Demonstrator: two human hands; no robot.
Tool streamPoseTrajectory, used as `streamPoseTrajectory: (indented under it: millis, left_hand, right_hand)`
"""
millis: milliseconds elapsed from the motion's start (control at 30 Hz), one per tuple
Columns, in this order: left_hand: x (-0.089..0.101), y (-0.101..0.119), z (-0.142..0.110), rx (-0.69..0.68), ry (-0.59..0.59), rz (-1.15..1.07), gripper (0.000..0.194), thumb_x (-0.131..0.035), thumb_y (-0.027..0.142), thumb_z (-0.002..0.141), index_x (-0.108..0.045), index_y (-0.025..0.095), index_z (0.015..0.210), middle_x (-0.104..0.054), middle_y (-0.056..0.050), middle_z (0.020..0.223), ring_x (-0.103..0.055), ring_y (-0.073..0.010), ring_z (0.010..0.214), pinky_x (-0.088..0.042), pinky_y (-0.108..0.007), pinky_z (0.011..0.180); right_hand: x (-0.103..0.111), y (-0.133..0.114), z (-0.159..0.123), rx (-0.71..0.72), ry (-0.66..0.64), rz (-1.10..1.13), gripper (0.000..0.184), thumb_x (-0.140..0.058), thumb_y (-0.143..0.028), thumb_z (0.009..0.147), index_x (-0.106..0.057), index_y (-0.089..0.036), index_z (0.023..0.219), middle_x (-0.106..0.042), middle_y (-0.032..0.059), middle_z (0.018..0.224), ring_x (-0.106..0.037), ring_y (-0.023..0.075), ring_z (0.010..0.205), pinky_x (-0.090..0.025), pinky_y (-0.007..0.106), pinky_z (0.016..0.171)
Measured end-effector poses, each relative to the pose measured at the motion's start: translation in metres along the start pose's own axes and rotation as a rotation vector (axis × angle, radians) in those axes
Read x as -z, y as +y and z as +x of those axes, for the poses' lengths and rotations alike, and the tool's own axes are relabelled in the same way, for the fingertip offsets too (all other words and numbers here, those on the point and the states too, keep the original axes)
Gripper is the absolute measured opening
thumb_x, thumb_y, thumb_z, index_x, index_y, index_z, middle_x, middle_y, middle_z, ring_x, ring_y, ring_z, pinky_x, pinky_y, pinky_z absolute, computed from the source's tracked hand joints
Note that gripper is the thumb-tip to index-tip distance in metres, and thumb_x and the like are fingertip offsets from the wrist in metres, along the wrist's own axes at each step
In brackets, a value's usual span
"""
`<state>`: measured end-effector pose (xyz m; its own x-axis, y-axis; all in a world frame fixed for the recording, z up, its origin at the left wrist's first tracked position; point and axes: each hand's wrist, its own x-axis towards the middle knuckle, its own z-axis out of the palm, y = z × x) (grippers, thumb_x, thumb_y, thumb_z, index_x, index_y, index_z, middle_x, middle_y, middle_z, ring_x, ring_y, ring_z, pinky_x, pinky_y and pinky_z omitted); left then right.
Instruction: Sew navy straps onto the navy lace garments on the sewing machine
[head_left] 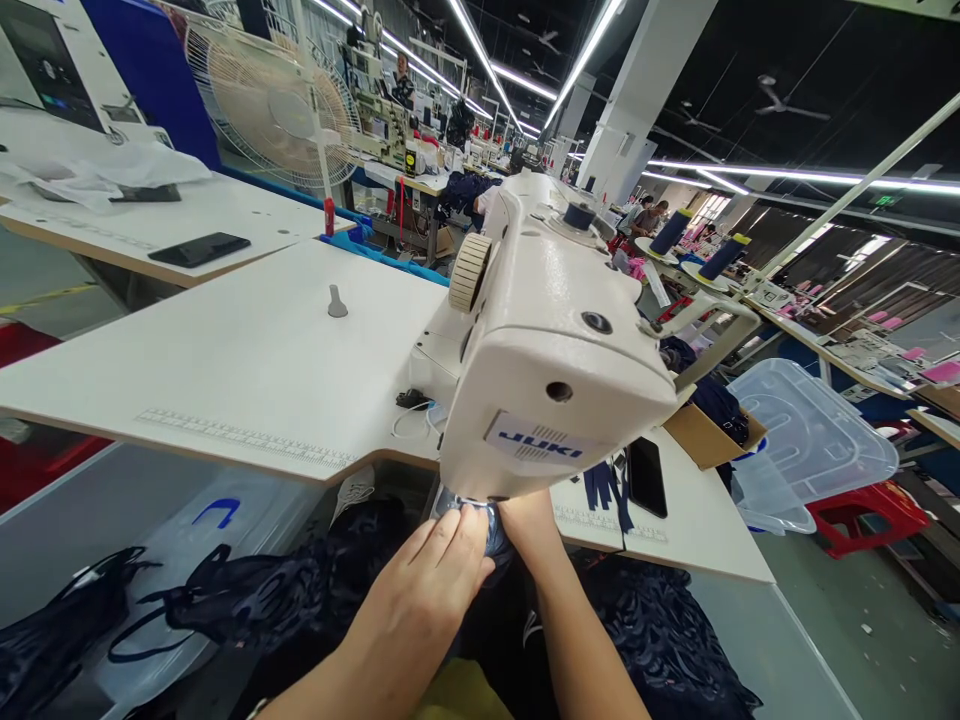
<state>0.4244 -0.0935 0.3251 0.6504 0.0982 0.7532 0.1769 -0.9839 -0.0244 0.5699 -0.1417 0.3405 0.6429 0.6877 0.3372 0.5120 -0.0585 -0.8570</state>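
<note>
The white JUKI sewing machine [555,380] stands right in front of me, its head hiding the needle area. Just below the head, a piece of shiny dark blue fabric [493,530] shows between my hands. My left hand [439,565] has its fingers together on that fabric, thumb tucked at the near side, closed on it. On the other side, my right hand [531,525] reaches under the machine head. Its fingers are hidden there, so what they hold does not show.
Dark navy lace garments [277,590] hang over a clear bin at left; more lace [667,640] lies at lower right. A black phone [646,477] and navy strips [600,487] lie right of the machine. A grey knob-like piece [337,302] stands on the white table [247,350].
</note>
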Motion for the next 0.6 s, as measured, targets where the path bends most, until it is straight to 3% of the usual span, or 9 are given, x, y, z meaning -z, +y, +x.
streamPoseTrajectory:
  millis: [267,367,433,500,600]
  left_hand:
    - [-0.010,0.001,-0.004,0.019,0.061,-0.017,0.026,-0.045,0.018,0.093,-0.063,0.012,0.111,-0.071,-0.006,0.104,-0.061,-0.0181,0.096,-0.038,-0.031,0.094]
    - [-0.012,-0.008,-0.007,-0.001,0.164,-0.039,0.027,-0.042,0.024,0.095,-0.064,0.015,0.109,-0.071,-0.005,0.100,-0.062,-0.0162,0.095,-0.039,-0.028,0.094]
    - [-0.010,-0.016,-0.012,0.003,0.150,-0.100,0.029,-0.044,0.031,0.094,-0.062,0.017,0.112,-0.070,-0.006,0.101,-0.062,-0.0158,0.096,-0.042,-0.026,0.093]
    - [-0.006,-0.025,-0.020,0.123,0.088,-0.217,0.036,-0.050,0.038,0.090,-0.056,0.017,0.119,-0.066,-0.011,0.107,-0.062,-0.0186,0.099,-0.048,-0.027,0.089]
    - [0.000,-0.042,-0.035,0.466,-0.089,-0.508,0.036,-0.047,0.040,0.090,-0.051,0.017,0.117,-0.064,-0.012,0.101,-0.062,-0.0202,0.088,-0.052,-0.028,0.075]
  right_hand:
    - [0.001,0.008,0.001,0.059,-0.035,-0.025,0.027,-0.049,-0.019,0.080,-0.072,-0.019,0.095,-0.074,0.0070,0.093,-0.068,0.0220,0.088,-0.052,0.032,0.087]
    - [0.000,0.009,0.005,0.130,-0.091,-0.049,0.029,-0.048,-0.019,0.078,-0.074,-0.022,0.089,-0.075,0.0066,0.087,-0.068,0.0240,0.089,-0.053,0.033,0.087]
    - [-0.001,0.008,0.007,0.137,-0.118,-0.012,0.030,-0.049,-0.020,0.075,-0.075,-0.022,0.091,-0.075,0.0076,0.088,-0.068,0.0256,0.093,-0.056,0.033,0.082]
    - [-0.002,0.007,0.007,0.099,-0.105,0.056,0.031,-0.053,-0.022,0.073,-0.074,-0.020,0.095,-0.075,0.0091,0.088,-0.068,0.0271,0.095,-0.057,0.033,0.077]
    - [-0.005,0.008,0.005,0.001,-0.020,0.156,0.032,-0.060,-0.027,0.072,-0.073,-0.018,0.099,-0.075,0.0112,0.088,-0.068,0.0288,0.094,-0.058,0.034,0.074]
